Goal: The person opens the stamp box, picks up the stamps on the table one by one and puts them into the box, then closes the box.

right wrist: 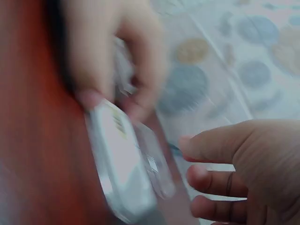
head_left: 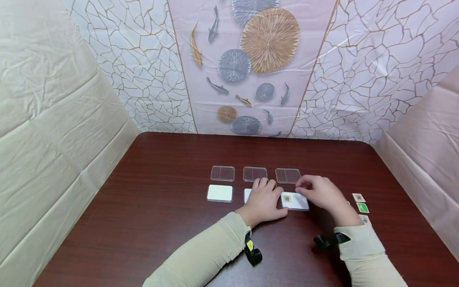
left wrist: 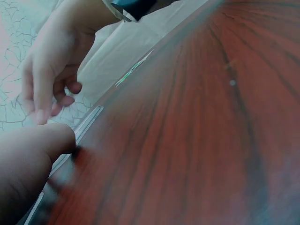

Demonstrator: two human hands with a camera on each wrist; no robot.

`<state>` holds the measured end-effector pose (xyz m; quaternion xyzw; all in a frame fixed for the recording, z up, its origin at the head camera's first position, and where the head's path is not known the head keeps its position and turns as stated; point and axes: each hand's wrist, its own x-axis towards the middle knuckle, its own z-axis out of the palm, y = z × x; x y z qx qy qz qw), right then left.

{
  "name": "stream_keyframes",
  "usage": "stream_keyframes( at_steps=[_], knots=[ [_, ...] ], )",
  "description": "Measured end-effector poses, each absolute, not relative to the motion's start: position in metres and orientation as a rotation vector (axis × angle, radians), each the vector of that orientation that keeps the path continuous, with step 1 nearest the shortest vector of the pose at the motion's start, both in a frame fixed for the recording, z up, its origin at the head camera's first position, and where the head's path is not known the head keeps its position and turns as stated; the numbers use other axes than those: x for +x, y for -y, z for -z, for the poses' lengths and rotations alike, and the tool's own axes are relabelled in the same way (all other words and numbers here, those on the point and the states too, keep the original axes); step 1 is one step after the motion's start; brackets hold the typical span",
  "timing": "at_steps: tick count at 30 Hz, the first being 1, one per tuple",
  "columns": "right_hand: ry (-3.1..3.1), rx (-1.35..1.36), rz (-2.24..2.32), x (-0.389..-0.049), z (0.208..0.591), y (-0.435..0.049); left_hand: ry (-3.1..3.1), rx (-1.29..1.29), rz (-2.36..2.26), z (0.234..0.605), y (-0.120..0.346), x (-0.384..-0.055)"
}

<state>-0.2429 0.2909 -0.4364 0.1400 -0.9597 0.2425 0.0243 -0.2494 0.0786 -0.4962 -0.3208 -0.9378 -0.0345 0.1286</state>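
Note:
My left hand (head_left: 262, 201) holds the left end of a flat white case (head_left: 299, 202), thumb at its near edge and index finger at its far edge. A small stamp-like square (head_left: 287, 199) with a brown picture lies on the left part of that case. Over the case's right far corner hovers my right hand (head_left: 320, 193), its fingers loosely bent and nothing seen between them. In the right wrist view the white case (right wrist: 124, 159) is blurred, and the right fingertips are apart from it. A second white case (head_left: 247, 194) is mostly hidden behind the left hand.
Another white case (head_left: 220, 193) lies at the left. Behind the row lie three clear lids, the left (head_left: 222, 173), middle (head_left: 255, 173) and right (head_left: 288, 175). Right of the right hand are several small squares, among them a green one (head_left: 362, 207). A patterned cloth (head_left: 233, 99) hangs behind the table.

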Motion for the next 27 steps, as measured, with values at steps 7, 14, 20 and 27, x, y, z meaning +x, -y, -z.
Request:
stream_keyframes(
  at_steps=[7, 14, 20, 27],
  knots=[
    [3.026, 0.226, -0.704, -0.24, 0.423, -0.352, 2.731, -0.939, 0.096, 0.495, -0.078, -0.248],
    [3.106, -0.024, -0.632, -0.232, 0.425, -0.412, 2.732, -0.933, 0.1, 0.494, -0.078, -0.247],
    [3.164, -0.166, -0.656, -0.228, 0.431, -0.436, 2.74, -0.931, 0.1, 0.493, -0.077, -0.247],
    [3.177, -0.219, -0.657, -0.227, 0.436, -0.444, 2.756, -0.93, 0.097, 0.492, -0.078, -0.246]
  ],
)
